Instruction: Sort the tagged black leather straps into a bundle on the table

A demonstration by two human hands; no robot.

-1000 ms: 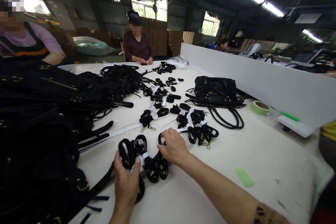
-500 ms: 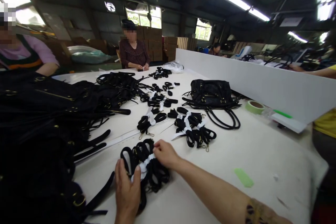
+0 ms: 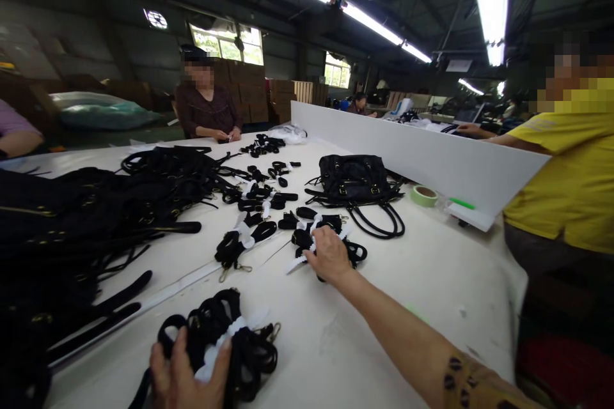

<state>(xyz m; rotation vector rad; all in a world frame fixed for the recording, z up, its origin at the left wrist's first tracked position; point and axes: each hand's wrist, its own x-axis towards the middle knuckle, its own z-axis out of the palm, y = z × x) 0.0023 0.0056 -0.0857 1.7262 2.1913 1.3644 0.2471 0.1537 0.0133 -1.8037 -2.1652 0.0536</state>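
My left hand (image 3: 180,374), at the near edge of the table (image 3: 446,281), lies flat with fingers spread on a strap bundle (image 3: 225,342): black looped straps bound at the middle by a white band, a brass clip showing at its right end. The hand presses on it rather than closing round it. Left of these fingers spreads a heap of black bags (image 3: 71,223), crowding that side. Ahead and to the right, my right hand (image 3: 330,255) rests on a second tied bundle (image 3: 326,233), fingers curled loosely over its white band; whether they grip it I cannot tell. Between the two hands the table is bare. Right of my right hand is open cloth up to the table's edge, where a person in yellow (image 3: 570,172) stands. Beyond the fingertips: one black handbag (image 3: 355,179), one green tape roll (image 3: 424,195), one white divider board (image 3: 412,153). Counted tied bundles within reach: three, including one (image 3: 240,243) between the hands, farther out.
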